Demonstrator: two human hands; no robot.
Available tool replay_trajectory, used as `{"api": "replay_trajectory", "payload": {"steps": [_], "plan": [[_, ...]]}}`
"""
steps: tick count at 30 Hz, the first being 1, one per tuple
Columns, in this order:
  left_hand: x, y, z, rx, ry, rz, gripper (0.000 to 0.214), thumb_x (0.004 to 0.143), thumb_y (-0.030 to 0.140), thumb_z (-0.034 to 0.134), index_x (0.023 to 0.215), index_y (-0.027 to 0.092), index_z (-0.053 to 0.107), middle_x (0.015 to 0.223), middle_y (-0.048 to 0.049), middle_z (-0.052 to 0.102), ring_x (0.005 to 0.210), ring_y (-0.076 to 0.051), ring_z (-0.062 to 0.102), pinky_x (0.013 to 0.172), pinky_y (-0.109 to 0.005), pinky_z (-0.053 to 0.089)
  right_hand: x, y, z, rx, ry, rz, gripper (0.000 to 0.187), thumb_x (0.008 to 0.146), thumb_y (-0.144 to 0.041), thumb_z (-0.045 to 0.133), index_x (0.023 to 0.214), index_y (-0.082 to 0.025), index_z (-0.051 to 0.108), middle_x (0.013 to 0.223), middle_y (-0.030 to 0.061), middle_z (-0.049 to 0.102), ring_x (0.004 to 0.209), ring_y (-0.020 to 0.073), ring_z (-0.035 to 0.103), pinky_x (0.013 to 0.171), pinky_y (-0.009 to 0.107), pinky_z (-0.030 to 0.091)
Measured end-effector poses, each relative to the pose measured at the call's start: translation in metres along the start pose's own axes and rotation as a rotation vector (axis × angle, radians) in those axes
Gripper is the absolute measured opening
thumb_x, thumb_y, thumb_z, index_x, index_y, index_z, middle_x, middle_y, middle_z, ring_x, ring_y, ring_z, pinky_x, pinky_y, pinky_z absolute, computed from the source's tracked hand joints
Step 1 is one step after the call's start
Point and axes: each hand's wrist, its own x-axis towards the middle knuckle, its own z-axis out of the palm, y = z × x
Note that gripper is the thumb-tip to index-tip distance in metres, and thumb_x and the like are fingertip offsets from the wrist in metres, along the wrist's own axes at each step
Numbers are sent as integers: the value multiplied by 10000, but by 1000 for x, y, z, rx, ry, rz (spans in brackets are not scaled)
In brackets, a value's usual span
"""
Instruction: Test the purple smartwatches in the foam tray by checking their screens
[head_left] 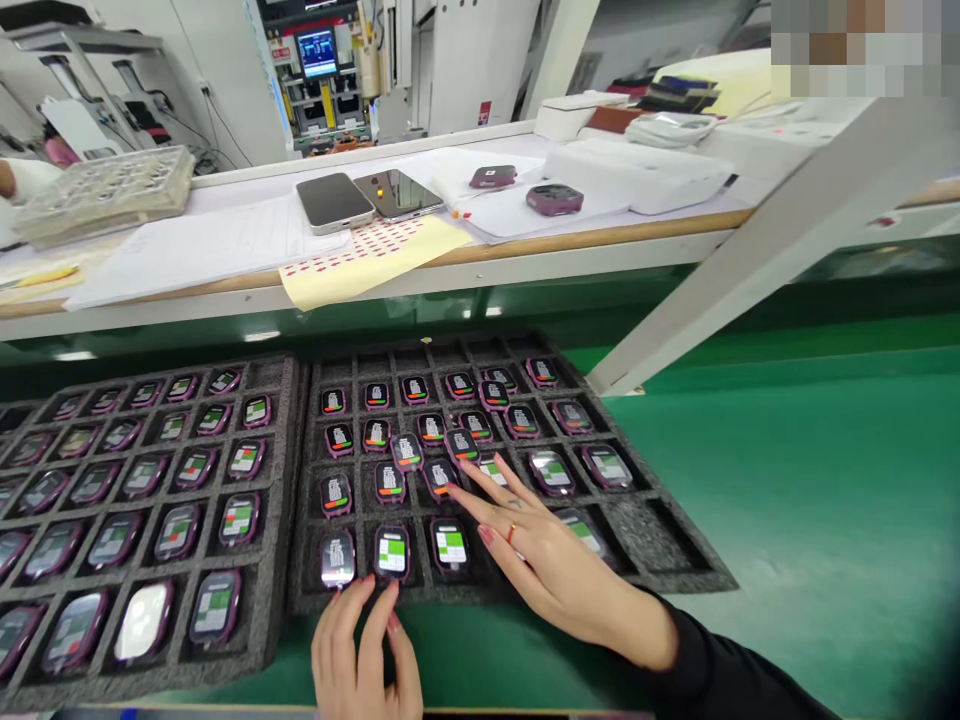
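Observation:
A dark foam tray (652, 535) with square compartments holds several purple-framed smartwatches, their screens lit. My right hand (547, 550) reaches over it from the right, fingers stretched out and spread. Its fingertips touch or hover just over a smartwatch (439, 478) and another smartwatch (463, 445) that lies across a divider; contact is hard to tell. Part of the tray is hidden beneath this hand. At the tray's front edge is my left hand (366, 650), fingers bent and apart, holding nothing. Closest to it are a smartwatch with white text (337, 557) and a smartwatch with a green-and-white screen (391, 552).
On the left, a second foam tray (259, 600) of smartwatches adjoins the first. A shelf (525, 250) behind carries two phones (335, 203), a yellow sticker sheet (367, 262), papers and two more watches (555, 199). A slanted white post (720, 270) stands at right.

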Motion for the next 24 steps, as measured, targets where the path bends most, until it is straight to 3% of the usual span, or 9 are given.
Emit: {"api": "replay_trajectory", "payload": {"steps": [12,16,24], "plan": [[-5,4,-4,-48,-22,-51,327,882,-4,544,1093,190,703,1084,-84,710,1061,-216,641,960,-373,498,44,-20,17,7,-128,-121,458,1072,-118,296,1489,26,418,1417,188,569,1503,299,246,1215,638,274],[-6,5,-5,-63,-21,-58,326,883,-2,526,1085,181,705,1066,-89,713,1054,-217,641,956,-369,504,52,-20,23,6,-194,-131,459,1060,-117,314,1476,6,464,1393,194,585,1471,327,312,1196,652,310],[-9,4,-7,-81,0,-66,362,859,-15,516,1082,199,703,1037,-77,717,1028,-209,658,921,-347,517,67,-31,21,-21,-188,-177,461,1070,-118,272,1449,58,468,1368,206,604,1487,330,271,1223,627,280]]}}
